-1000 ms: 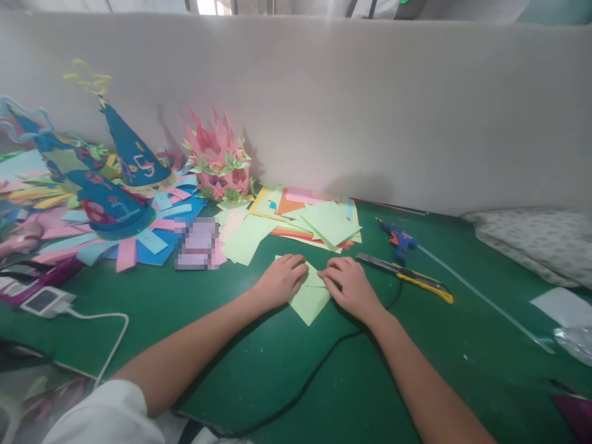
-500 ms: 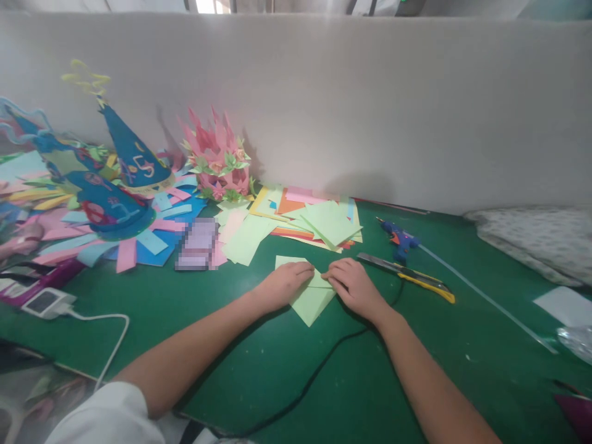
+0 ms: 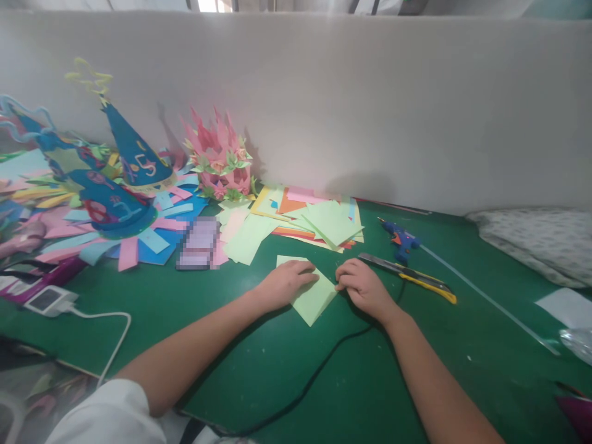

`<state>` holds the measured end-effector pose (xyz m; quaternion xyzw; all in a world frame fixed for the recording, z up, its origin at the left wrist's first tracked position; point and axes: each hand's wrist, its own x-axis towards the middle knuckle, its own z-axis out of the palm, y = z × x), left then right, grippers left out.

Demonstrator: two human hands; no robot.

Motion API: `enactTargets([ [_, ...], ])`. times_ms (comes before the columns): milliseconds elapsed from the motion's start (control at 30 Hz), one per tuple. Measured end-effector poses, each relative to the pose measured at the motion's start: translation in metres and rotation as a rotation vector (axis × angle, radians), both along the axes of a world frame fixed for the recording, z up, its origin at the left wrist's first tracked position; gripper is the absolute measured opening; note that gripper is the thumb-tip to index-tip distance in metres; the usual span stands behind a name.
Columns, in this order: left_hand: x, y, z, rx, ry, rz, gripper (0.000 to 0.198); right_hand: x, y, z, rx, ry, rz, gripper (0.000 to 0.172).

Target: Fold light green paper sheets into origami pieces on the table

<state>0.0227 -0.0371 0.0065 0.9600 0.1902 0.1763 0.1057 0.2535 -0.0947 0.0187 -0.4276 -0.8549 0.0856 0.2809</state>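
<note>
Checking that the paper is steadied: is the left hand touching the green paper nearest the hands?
Touching. The head view shows the left hand with its fingers laid across the green paper, covering part of it.

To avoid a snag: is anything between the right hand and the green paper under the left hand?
Nothing visible is: the right hand is at the right corner of the green paper. The yellow cutter lies beyond that hand.

Left grip (image 3: 287,283) rests on pale-green paper (image 3: 314,304) – right grip (image 3: 364,288) (near the yellow cutter (image 3: 423,283)) at its corner.
</note>
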Motion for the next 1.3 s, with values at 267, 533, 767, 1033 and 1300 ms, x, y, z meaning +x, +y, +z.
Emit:
enactTargets([
  [267, -0.001, 0.000, 0.000, -0.023, -0.057, 0.004, 0.023, 0.000, -0.002, 0.000, -0.033, 0.040, -0.056, 0.029],
  [533, 0.000, 0.001, 0.001, -0.019, -0.113, -0.016, 0.018, -0.012, -0.002, -0.005, -0.060, 0.134, -0.091, 0.036],
  [767, -0.010, 0.005, 0.002, -0.047, -0.247, 0.413, 0.017, -0.031, -0.005, -0.005, -0.122, 0.017, -0.030, 0.032],
  [1033, -0.025, 0.011, 0.004, -0.146, -0.176, 0.629, 0.033, -0.034, -0.003, -0.003, -0.064, -0.121, -0.031, 0.039],
  [1300, -0.012, 0.002, 0.003, -0.376, -0.480, 0.452, 0.032, -0.034, -0.003, -0.007, -0.074, -0.141, -0.051, 0.041],
])
